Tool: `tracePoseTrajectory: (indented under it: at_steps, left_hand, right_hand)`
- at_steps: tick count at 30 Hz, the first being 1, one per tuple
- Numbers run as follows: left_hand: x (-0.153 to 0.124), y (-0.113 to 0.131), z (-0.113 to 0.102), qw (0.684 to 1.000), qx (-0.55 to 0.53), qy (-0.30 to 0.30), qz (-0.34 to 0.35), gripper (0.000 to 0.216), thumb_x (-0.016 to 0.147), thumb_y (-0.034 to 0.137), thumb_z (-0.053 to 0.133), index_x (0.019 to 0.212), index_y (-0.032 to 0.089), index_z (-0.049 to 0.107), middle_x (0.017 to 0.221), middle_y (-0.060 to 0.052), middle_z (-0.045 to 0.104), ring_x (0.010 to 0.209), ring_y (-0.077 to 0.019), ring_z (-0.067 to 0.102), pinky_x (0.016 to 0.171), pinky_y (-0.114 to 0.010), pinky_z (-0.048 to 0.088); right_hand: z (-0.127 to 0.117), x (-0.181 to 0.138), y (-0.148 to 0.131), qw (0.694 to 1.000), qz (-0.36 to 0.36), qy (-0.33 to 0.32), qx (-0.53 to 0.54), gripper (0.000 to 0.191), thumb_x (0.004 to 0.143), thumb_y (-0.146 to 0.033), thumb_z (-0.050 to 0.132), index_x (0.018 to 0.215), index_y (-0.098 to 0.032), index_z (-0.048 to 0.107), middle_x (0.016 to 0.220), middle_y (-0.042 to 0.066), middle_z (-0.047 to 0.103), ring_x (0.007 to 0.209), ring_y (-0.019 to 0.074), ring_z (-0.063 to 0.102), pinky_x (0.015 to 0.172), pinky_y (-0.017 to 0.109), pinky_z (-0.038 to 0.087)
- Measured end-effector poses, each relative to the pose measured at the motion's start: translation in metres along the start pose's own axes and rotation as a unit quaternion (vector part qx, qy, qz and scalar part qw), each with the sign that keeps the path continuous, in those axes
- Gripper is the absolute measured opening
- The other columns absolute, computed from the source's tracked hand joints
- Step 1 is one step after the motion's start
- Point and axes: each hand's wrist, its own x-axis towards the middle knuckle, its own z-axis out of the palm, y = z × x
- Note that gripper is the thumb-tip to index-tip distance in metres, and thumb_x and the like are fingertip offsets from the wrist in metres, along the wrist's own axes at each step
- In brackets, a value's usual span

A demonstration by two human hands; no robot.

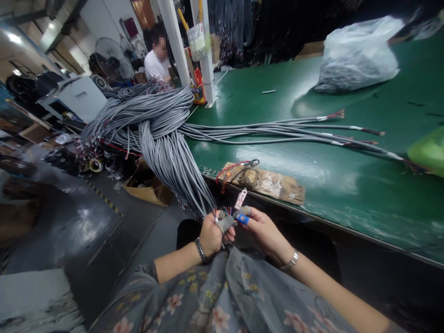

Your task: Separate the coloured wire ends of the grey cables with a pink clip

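My left hand is closed around the end of a grey cable, its thumb wrapped in grey tape. Thin coloured wires fan out of that end between my two hands. My right hand pinches close to the wire tips, with tape on its fingers and a blue band on one of them. Whether its fingertips grip a wire is hidden. A small pinkish tag stands up just beyond the right fingertips. From the left hand the cable runs up into a thick bundle of grey cables hanging over the bench edge.
On the green bench lie a worn wooden block with red and black leads, several separated cables, a clear plastic bag and a green bag. A co-worker sits beyond a white post. A cardboard box is on the floor.
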Motion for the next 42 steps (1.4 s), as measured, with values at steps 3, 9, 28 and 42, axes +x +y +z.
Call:
tracePoseTrajectory:
  at_steps: [3,9,28,42]
  left_hand:
    - [-0.002,0.004,0.001,0.999,-0.035,0.012,-0.001,0.048,0.052,0.056,0.077,0.056,0.014,0.055,0.041,0.001,0.055,0.03,-0.0072,0.046,0.032,-0.017,0.03]
    - [-0.003,0.008,0.005,0.998,-0.06,0.009,-0.006,0.045,0.05,0.053,0.077,0.059,0.014,0.057,0.041,0.001,0.056,0.03,-0.0078,0.046,0.031,-0.017,0.031]
    - [-0.001,0.004,0.001,1.0,-0.023,-0.002,-0.021,0.044,0.052,0.053,0.076,0.055,0.014,0.055,0.041,0.001,0.054,0.03,-0.0069,0.045,0.032,-0.017,0.03]
    - [0.0,0.002,-0.003,0.998,-0.038,-0.023,-0.039,0.043,0.051,0.051,0.077,0.056,0.014,0.057,0.038,0.001,0.052,0.028,-0.006,0.04,0.032,-0.018,0.028]
  right_hand:
    - [-0.004,0.005,0.001,0.999,0.017,0.007,0.046,0.038,0.054,-0.049,0.083,0.061,-0.018,0.062,0.055,-0.002,0.055,0.052,0.0103,0.047,0.053,0.025,0.039]
    - [-0.012,0.023,0.0,0.994,0.056,-0.005,0.089,0.046,0.061,-0.063,0.073,0.072,-0.018,0.066,0.064,0.0,0.059,0.056,0.0112,0.051,0.053,0.025,0.042]
    - [-0.004,0.012,0.001,0.996,0.059,-0.029,0.062,0.034,0.05,-0.038,0.088,0.066,-0.017,0.067,0.058,-0.002,0.059,0.053,0.0087,0.045,0.053,0.024,0.035]
    - [0.002,0.011,0.003,0.987,0.069,-0.085,0.122,0.03,0.058,-0.036,0.085,0.068,-0.017,0.064,0.058,-0.002,0.058,0.051,0.0093,0.049,0.052,0.024,0.041]
